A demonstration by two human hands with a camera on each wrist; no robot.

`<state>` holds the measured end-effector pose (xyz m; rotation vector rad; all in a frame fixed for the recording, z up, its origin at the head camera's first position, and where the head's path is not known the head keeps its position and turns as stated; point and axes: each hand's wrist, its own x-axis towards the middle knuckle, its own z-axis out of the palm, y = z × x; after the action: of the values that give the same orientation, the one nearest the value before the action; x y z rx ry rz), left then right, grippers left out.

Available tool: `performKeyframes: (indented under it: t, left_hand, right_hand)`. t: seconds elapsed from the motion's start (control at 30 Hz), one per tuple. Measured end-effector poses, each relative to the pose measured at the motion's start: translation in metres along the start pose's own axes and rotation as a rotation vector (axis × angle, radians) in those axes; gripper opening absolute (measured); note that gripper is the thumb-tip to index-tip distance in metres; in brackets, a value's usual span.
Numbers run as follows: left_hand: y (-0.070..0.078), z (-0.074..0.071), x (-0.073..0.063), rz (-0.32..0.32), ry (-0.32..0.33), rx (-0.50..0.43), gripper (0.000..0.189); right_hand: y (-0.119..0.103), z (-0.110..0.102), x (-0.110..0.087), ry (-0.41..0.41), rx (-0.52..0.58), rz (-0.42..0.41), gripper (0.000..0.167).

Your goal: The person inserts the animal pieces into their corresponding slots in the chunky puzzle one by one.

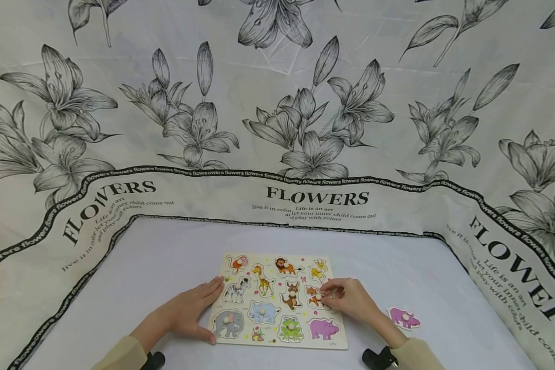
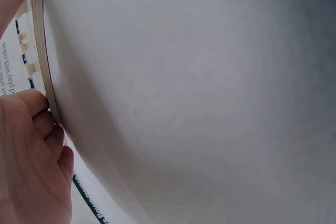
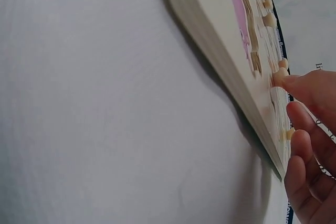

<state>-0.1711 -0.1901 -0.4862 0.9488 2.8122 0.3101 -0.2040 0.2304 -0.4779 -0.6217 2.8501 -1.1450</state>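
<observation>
A wooden animal peg puzzle board (image 1: 268,345) lies flat on the white table. My left hand (image 1: 189,310) rests along its left edge, fingers near the zebra piece (image 1: 237,291) and thumb at the lower left corner by the elephant piece (image 1: 228,324). Over the right side, my right hand (image 1: 351,300) pinches the wooden knob (image 3: 280,77) of an orange striped animal piece, perhaps a tiger (image 1: 313,295). That piece sits in its slot, partly covered by the fingertips. A loose purple hippo piece (image 1: 404,318) lies to the right, beside the right forearm.
The hippo slot (image 1: 324,329) at the board's lower right shows a printed purple hippo. Monkey, giraffe, lion (image 1: 284,266), goat, kangaroo, blue animal and frog (image 1: 290,329) pieces sit in the board. A flower-printed cloth (image 1: 314,205) borders the table at back and sides.
</observation>
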Motion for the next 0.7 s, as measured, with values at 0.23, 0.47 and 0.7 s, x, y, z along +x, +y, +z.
performKeyframes:
  t: [0.23,0.47,0.7]
  left_hand:
    - [-0.002,0.0,0.001,0.002,0.003,-0.003,0.118]
    - [-0.001,0.0,0.001,-0.018,-0.019,-0.016,0.118]
    - [-0.001,0.001,0.001,-0.024,-0.023,-0.022,0.118]
  right_hand:
    - [0.003,-0.007,-0.004,0.025,0.006,-0.007,0.023]
    - [0.005,-0.014,-0.009,0.033,0.03,-0.039,0.026]
    - [0.01,-0.019,-0.013,0.063,0.016,-0.052,0.027]
